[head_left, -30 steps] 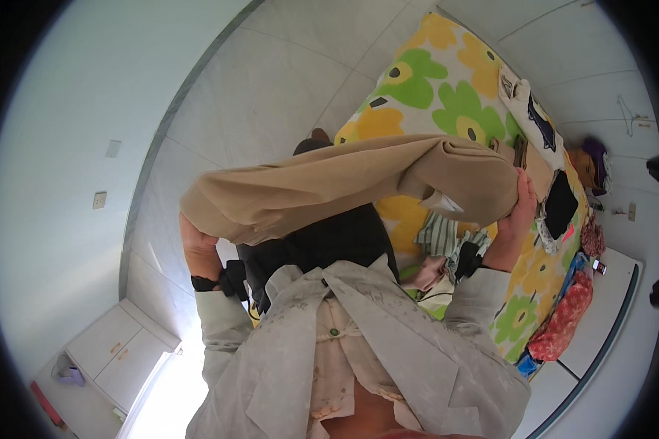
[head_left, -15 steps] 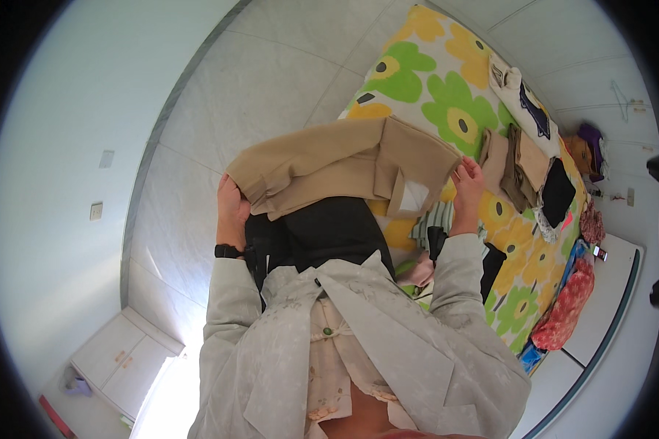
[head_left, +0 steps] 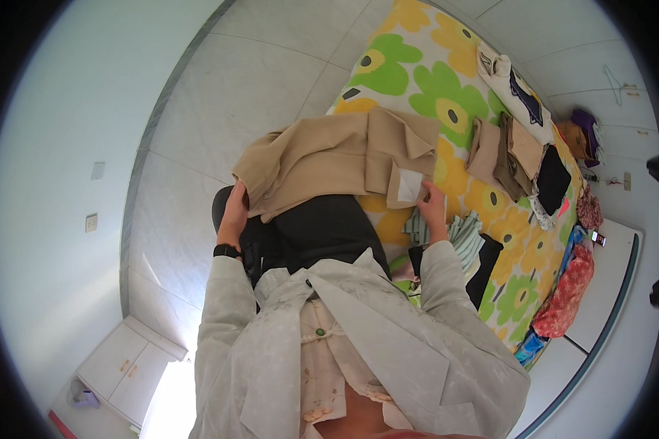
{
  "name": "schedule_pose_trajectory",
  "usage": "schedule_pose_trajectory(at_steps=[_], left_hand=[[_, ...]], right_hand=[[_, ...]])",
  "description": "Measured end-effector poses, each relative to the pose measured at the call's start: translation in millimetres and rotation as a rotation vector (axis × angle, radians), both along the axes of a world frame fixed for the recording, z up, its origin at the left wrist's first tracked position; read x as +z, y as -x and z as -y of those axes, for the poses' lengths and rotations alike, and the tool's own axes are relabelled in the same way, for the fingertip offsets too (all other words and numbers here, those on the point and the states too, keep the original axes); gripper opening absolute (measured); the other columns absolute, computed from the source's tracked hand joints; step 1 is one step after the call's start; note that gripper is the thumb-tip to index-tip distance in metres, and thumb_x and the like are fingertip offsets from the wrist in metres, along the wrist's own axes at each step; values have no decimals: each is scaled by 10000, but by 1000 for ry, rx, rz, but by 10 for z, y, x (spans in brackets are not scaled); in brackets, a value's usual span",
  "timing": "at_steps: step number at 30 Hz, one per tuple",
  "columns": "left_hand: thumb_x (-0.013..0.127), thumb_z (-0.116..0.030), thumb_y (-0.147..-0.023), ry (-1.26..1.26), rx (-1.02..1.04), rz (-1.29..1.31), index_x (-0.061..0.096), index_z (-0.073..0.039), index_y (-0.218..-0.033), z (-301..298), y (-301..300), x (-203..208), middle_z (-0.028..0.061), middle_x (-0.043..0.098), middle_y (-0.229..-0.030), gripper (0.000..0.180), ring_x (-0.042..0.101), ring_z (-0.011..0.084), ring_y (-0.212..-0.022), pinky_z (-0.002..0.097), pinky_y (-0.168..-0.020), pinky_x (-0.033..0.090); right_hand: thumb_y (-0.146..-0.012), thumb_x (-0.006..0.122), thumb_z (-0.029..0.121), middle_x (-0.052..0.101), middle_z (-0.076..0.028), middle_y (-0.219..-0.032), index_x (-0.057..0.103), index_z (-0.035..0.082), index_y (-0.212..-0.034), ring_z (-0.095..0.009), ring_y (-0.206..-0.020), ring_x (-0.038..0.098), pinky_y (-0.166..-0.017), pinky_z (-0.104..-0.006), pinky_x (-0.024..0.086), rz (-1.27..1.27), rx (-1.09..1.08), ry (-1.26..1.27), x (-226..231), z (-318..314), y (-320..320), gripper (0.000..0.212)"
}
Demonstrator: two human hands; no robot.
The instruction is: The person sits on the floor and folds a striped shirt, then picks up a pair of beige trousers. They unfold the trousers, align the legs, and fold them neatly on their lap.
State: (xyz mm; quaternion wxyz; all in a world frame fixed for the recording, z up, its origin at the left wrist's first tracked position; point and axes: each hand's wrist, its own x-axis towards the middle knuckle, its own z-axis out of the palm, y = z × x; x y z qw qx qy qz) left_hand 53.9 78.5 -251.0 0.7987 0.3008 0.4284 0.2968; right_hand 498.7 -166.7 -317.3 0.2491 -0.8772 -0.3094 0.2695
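While both forearms in pale grey sleeves reach up from the lower edge, the left hand grips the near-left corner of a tan garment — fingers curled shut on a fold of the cloth, a black wristband just below them. Right hand rests at the garment's near-right edge; fingers lie together, pressing beside a white inner label; whether they pinch the cloth I cannot tell. Between the two hands the garment sags over dark trousers; beyond the fingers it lies partly folded on a bed with a bright flower-print cover. Right of the right fingers, striped cloth. Farther off — folded brown pieces, a black item, a white garment.
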Motion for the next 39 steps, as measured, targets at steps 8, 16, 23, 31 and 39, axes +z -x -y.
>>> schedule_pose_trajectory(at_steps=[8, 16, 23, 31, 39], left_hand=[[675, -335, -855, -256, -346, -361, 348, 14, -1400, 73, 56, 147, 87, 444, -1393, 725, 426, 211, -1266, 332, -1061, 314], [615, -264, -906, -116, -113, -525, 476, -13, -1321, 98, 50, -206, 77, 551, -1275, 505, 503, 194, -1166, 325, -979, 392], [578, -270, -928, -210, -145, -521, 559, 5, -1224, -8, 99, 129, 74, 604, -1165, 405, 550, 169, -1057, 314, -896, 432], [596, -197, -919, -168, 53, -174, 556, 3, -1221, -135, 188, 877, 80, 622, -1155, 365, 579, 166, -1049, 302, -896, 453], [581, -211, -928, -70, 137, -192, 519, 16, -1248, -139, 192, 571, 109, 599, -1192, 397, 584, 203, -1064, 332, -906, 473]], right_hand=[[-611, 679, 15, 319, -250, -1423, 443, 242, -1331, -445, -1288, 335, -1058, -453, 340, 207, 177, 131, 366, -105, 365, 791], [-657, 709, 79, 449, -200, -1317, 531, 157, -1234, -364, -1150, 492, -938, -418, 441, 142, 162, 24, 331, -98, 243, 608], [-765, 692, 112, 580, -32, -783, 615, 91, -991, -196, -723, 578, -678, -330, 484, -201, -156, -195, 312, -213, 79, 240], [-866, 622, 170, 620, -9, -782, 610, 113, -861, -124, -646, 553, -692, -312, 503, -682, -915, -1038, 1237, -244, -977, 58], [-893, 608, 139, 635, -25, -898, 589, 93, -1013, -145, -766, 591, -778, -332, 519, -566, -882, -1074, 1216, 4, -1253, 130]])
